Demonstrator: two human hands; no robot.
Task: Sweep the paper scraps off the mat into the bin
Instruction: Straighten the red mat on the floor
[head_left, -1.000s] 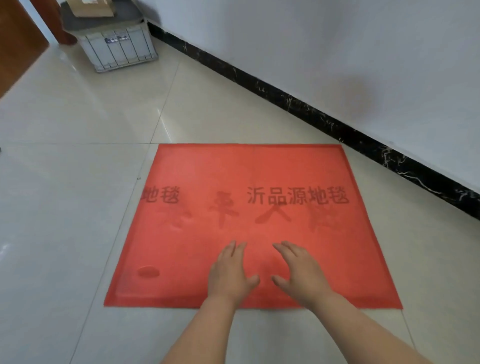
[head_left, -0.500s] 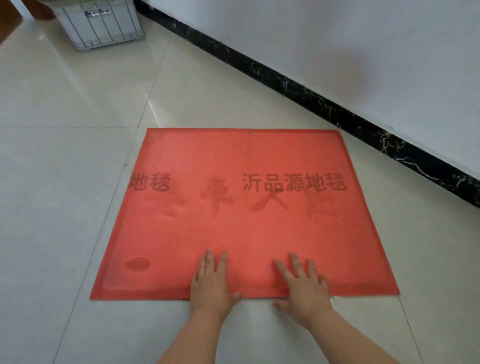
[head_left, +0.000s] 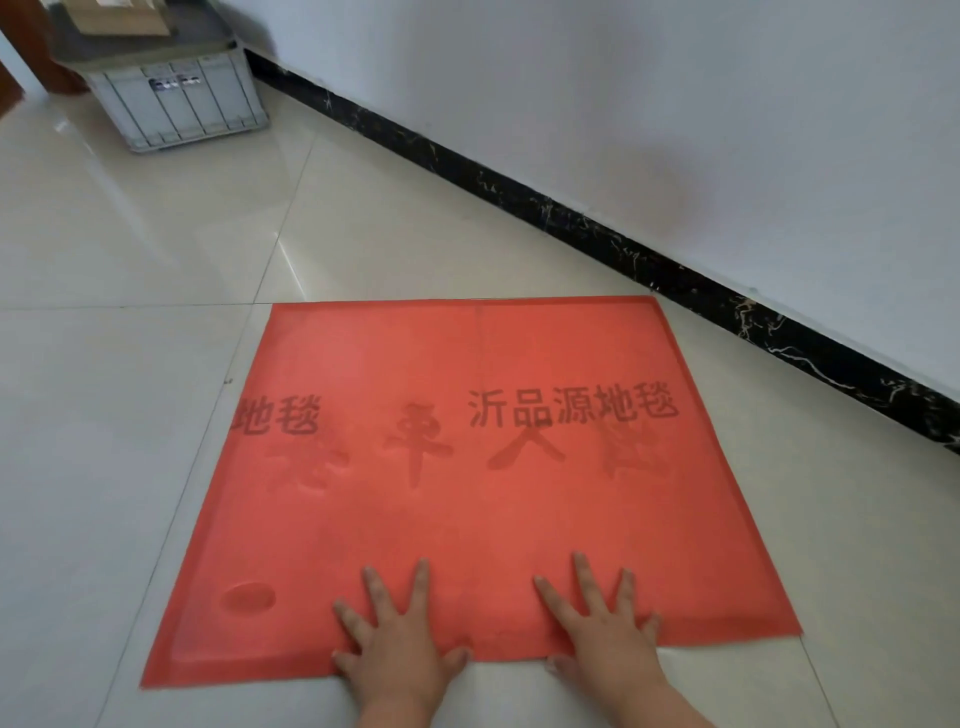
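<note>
Fingers are splayed wider than half a second ago, otherwise same spot: left hand (head_left: 400, 642) and right hand (head_left: 605, 636) pressed flat on the near edge of the one red mat (head_left: 467, 358), fingers straight, gripping nothing, heels on the tile floor (head_left: 104, 415). One grey crate (head_left: 182, 104) sits far-left by the wall (head_left: 675, 104), lidded, cardboard box (head_left: 119, 15) on top, so contents hidden.

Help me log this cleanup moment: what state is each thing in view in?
red mat: lying flat on the tiled floor, no scraps visible on it.
left hand: fingers spread, flat on the mat's near edge.
right hand: fingers spread, flat on the same edge.
grey crate: lidded, by the wall.
cardboard box: resting on the crate's lid.
</note>
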